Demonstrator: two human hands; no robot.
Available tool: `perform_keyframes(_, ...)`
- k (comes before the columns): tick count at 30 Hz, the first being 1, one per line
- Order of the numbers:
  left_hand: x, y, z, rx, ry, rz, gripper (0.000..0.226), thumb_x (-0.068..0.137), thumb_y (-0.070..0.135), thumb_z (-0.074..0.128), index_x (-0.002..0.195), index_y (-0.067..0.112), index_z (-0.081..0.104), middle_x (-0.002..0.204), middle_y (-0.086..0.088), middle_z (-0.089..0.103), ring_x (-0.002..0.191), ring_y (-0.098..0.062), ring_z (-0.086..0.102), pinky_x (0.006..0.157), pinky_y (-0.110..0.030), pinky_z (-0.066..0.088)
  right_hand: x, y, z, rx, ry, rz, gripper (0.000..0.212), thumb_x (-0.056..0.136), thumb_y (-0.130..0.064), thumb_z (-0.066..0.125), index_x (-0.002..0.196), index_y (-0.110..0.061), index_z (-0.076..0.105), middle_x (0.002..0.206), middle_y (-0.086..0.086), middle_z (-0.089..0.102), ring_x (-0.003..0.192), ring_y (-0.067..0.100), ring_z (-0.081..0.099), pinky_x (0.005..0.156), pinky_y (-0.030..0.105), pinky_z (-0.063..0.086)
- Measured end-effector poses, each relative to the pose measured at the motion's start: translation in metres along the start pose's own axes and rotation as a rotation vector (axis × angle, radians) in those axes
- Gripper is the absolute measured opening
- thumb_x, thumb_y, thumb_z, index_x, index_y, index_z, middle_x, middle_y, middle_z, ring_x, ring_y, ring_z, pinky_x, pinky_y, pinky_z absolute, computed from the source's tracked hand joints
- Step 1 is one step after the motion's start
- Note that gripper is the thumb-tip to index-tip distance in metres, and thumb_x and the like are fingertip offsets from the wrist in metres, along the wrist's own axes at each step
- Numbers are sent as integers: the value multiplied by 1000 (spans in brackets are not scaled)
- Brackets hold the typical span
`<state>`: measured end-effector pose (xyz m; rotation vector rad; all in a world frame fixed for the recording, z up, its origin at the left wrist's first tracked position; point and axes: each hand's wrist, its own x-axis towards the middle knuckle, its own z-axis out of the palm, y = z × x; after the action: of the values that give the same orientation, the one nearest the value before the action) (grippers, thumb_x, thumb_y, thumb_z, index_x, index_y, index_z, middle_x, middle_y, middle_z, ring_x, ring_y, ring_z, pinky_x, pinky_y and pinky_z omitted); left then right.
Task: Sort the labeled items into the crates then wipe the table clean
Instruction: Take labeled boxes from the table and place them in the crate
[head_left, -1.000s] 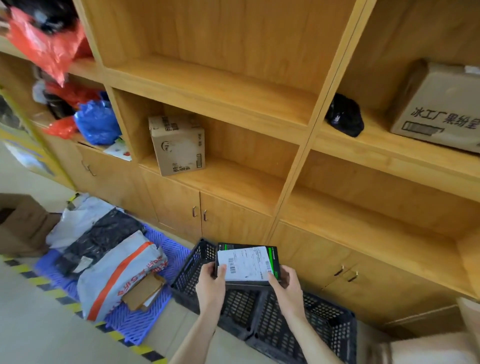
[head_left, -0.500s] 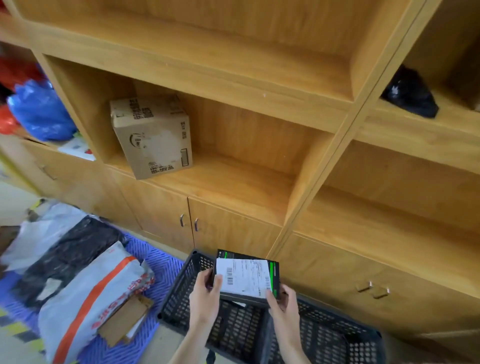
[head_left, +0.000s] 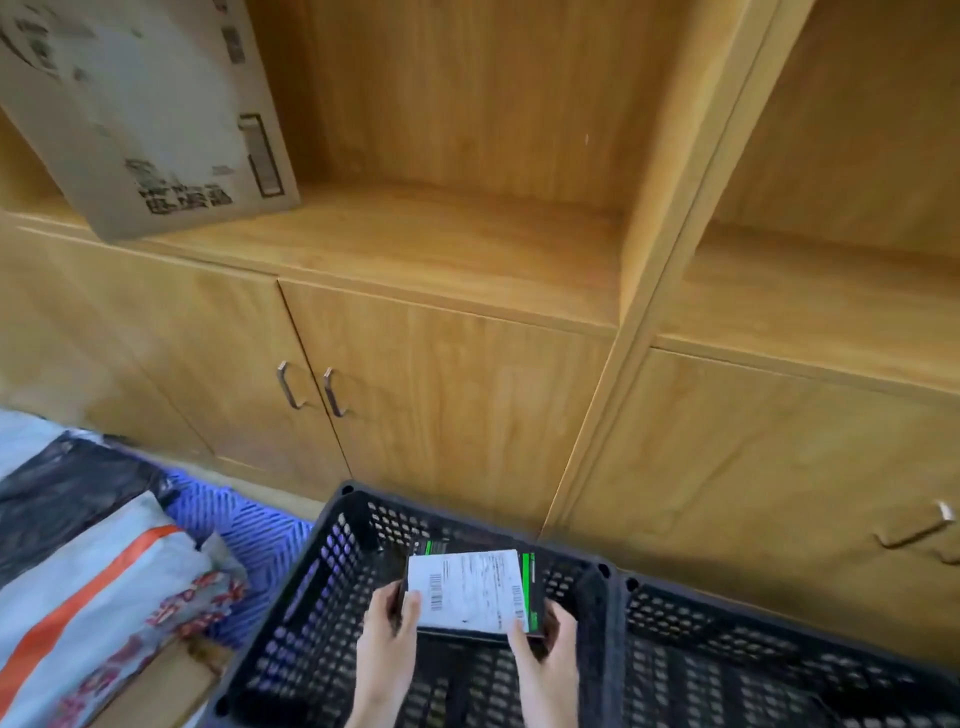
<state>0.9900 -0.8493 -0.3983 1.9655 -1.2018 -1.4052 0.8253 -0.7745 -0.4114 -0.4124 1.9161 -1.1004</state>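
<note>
Lowered since before, the left hand and right hand are pinching the ends of a flat black box with white barcode label, holding it within a black perforated plastic crate. Sorting is proceeding; setting it down is likely calling for both grips loosening evenly.

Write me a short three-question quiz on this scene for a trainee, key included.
1. True or false: the left hand and the right hand both grip the flat black box with the white shipping label.
2. The box is held over: A) the left-hand black perforated plastic crate; B) the blue ribbed mat; C) the grey mailer bag.
3. Fill in: the brown cardboard carton stands on a wooden ____.
Key: 1 true; 2 A; 3 shelf.
</note>
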Motion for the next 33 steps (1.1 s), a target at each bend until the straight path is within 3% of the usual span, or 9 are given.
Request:
perform_keyframes(1, 35, -35, 19, 26, 6, 28, 36, 96, 43, 54, 125, 22, 52, 114, 4, 61, 99, -13, 57, 79, -29, 40, 29, 44, 18, -6, 34, 0, 51, 80, -37, 79, 121, -32, 49, 114, -13, 64, 103, 6, 61, 95, 35, 49)
perform_keyframes(3, 64, -41, 22, 32, 9, 66, 37, 96, 42, 54, 126, 20, 53, 110, 5, 63, 100, -14, 59, 78, -29, 42, 43, 49, 31, -6, -7, 13, 53, 80, -42, 78, 123, -33, 47, 114, -14, 64, 104, 11, 61, 97, 39, 50)
perform_keyframes(4, 90, -72, 43, 63, 13, 107, 37, 96, 42, 54, 126, 19, 54, 109, 5, 64, 102, -15, 60, 78, -29, 42, 65, 91, 42, 13, 40, 9, 52, 81, -42, 77, 123, -33, 47, 113, -13, 64, 104, 12, 61, 97, 40, 49)
perform_keyframes(10, 149, -141, 93, 93, -56, 165, 38, 96, 44, 54, 125, 20, 54, 112, 5, 66, 105, -15, 61, 82, -30, 45, 115, 167, 60, 50, 121, 38, 52, 84, -33, 75, 127, -28, 47, 115, -3, 65, 105, 21, 60, 93, 38, 47)
perform_keyframes(13, 173, -158, 105, 88, -46, 207, 43, 93, 49, 54, 125, 21, 55, 110, 8, 66, 112, -17, 61, 95, -37, 48, 135, 184, 72, 34, 115, 5, 53, 86, -29, 73, 130, -25, 44, 119, -2, 62, 107, 21, 58, 89, 34, 44)
perform_keyframes(15, 181, -158, 109, 68, -56, 203, 44, 94, 45, 56, 129, 17, 53, 113, 4, 66, 114, -19, 61, 94, -35, 47, 144, 186, 76, 22, 103, 5, 52, 87, -28, 71, 130, -26, 43, 119, -1, 62, 106, 22, 58, 89, 34, 43)
perform_keyframes(21, 198, -164, 126, 71, -123, 214, 62, 94, 47, 55, 145, 15, 40, 139, -4, 55, 128, -24, 51, 99, -35, 41, 166, 204, 85, 32, 146, -25, 56, 84, -33, 72, 129, -35, 39, 119, -5, 60, 107, 22, 61, 97, 44, 50)
perform_keyframes(26, 207, -172, 131, 1, -190, 67, 60, 94, 54, 50, 142, 21, 35, 144, -6, 50, 134, -29, 45, 111, -41, 34, 174, 219, 97, 139, 115, 64, 62, 84, -34, 74, 130, -32, 32, 126, 0, 60, 111, 24, 59, 103, 42, 44)
perform_keyframes(33, 209, -179, 134, -22, -181, 9, 69, 88, 64, 52, 141, 19, 46, 143, -5, 53, 133, -28, 47, 111, -40, 34, 176, 216, 93, 154, 77, 95, 51, 89, -34, 68, 125, -28, 32, 120, 4, 59, 105, 26, 57, 89, 34, 39)
